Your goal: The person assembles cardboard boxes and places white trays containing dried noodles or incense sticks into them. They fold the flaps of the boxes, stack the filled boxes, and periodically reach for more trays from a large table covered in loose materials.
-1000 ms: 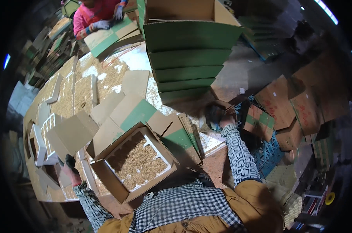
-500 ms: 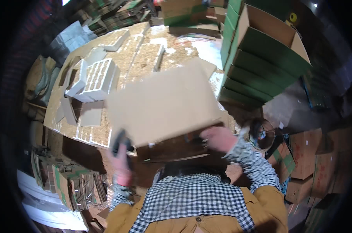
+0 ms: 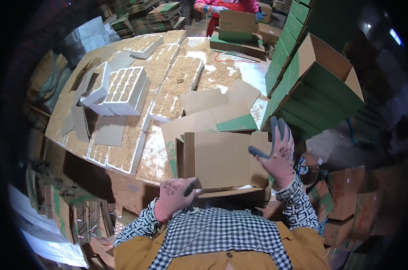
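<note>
Head view: carton [image 3: 223, 158], long axis left-right; right grip [image 3: 280, 154] spread, left grip [image 3: 174, 194] unclear.

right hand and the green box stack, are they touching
Cannot tell: in the head view, the fingers of the right hand overlap the green box stack, but no contact or gap shows plainly.

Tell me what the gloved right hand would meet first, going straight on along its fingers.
Probably the stack of green-sided cardboard boxes, just beyond the right hand's fingertips in the picture; the depth between them is unclear.
</note>
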`<control>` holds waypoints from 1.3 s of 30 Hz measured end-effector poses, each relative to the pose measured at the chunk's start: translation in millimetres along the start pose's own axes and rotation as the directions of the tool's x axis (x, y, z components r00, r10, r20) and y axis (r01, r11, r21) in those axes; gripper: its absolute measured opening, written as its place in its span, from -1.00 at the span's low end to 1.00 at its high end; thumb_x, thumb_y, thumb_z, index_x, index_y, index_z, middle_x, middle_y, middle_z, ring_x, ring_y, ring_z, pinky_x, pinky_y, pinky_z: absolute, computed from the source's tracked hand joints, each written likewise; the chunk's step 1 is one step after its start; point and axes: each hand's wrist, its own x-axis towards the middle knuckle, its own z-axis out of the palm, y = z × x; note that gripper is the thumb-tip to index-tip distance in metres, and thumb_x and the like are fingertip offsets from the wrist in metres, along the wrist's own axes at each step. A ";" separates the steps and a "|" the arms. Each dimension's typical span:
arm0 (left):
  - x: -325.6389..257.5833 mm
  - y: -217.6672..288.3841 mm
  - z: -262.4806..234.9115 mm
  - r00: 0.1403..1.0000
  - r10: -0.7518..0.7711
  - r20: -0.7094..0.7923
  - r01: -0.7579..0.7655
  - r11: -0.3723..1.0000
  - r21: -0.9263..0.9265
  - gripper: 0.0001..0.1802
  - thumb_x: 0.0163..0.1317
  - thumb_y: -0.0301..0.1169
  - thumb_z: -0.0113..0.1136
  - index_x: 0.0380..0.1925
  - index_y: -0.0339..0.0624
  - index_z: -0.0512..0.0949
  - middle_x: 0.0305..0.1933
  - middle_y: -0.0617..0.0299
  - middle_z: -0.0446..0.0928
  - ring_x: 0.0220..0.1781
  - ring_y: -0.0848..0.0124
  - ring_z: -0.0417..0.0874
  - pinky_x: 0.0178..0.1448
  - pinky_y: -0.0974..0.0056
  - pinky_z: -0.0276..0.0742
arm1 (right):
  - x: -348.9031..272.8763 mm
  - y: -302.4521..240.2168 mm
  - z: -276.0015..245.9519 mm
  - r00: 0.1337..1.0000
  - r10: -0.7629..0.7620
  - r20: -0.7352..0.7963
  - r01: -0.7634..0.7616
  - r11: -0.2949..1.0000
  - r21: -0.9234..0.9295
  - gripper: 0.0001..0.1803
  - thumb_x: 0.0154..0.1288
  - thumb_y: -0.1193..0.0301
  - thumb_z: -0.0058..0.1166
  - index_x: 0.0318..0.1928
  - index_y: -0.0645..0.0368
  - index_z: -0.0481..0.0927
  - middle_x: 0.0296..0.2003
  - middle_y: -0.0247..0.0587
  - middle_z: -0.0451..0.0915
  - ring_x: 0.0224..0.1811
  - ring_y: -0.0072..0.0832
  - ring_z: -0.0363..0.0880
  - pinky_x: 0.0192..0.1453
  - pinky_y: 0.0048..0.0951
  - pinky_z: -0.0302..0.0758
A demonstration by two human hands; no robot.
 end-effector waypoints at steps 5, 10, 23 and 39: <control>12.8 4.5 -14.1 0.981 0.142 0.129 -0.154 0.984 0.087 -0.57 0.14 -0.14 0.19 -0.02 -0.07 0.53 -0.44 0.11 0.61 -0.40 0.22 0.66 -0.35 0.23 0.52 | -6.9 39.9 28.0 0.959 0.063 0.277 -0.116 0.977 0.179 -0.26 0.06 0.29 0.24 0.26 0.16 0.28 -0.12 0.02 0.57 -0.11 -0.11 0.57 -0.06 -0.24 0.50; 15.1 2.8 -41.5 0.976 0.170 0.136 -0.176 0.984 0.028 -0.44 0.09 -0.07 0.25 0.07 -0.05 0.48 -0.44 0.22 0.59 -0.40 0.33 0.64 -0.28 0.23 0.48 | -15.7 20.3 1.0 0.986 -0.037 0.161 -0.004 0.970 0.242 -0.38 0.05 0.38 0.21 0.17 0.19 0.36 -0.14 -0.03 0.59 -0.19 -0.11 0.58 -0.11 -0.21 0.50; 164.5 23.7 82.3 0.845 0.495 -0.202 -0.492 0.868 0.066 -0.64 0.10 -0.31 0.21 -0.07 -0.09 0.53 -0.30 0.07 0.54 -0.33 0.08 0.60 -0.28 0.13 0.54 | -78.8 111.0 -2.7 0.678 0.731 0.079 -0.090 -0.025 0.996 -0.65 0.25 0.45 -0.08 0.06 0.23 0.45 -0.19 -0.21 0.56 -0.21 -0.41 0.57 -0.12 -0.46 0.54; 34.2 -101.6 -23.7 0.966 -0.240 0.099 0.259 0.886 -0.384 -0.63 0.00 -0.50 0.19 -0.10 -0.19 0.53 -0.32 0.22 0.59 -0.32 0.40 0.63 -0.30 0.28 0.56 | -74.7 97.5 51.2 0.758 -0.037 0.651 -0.573 0.439 0.692 -0.63 0.00 0.41 0.21 -0.10 0.15 0.58 -0.25 -0.09 0.62 -0.19 -0.25 0.60 -0.07 -0.38 0.51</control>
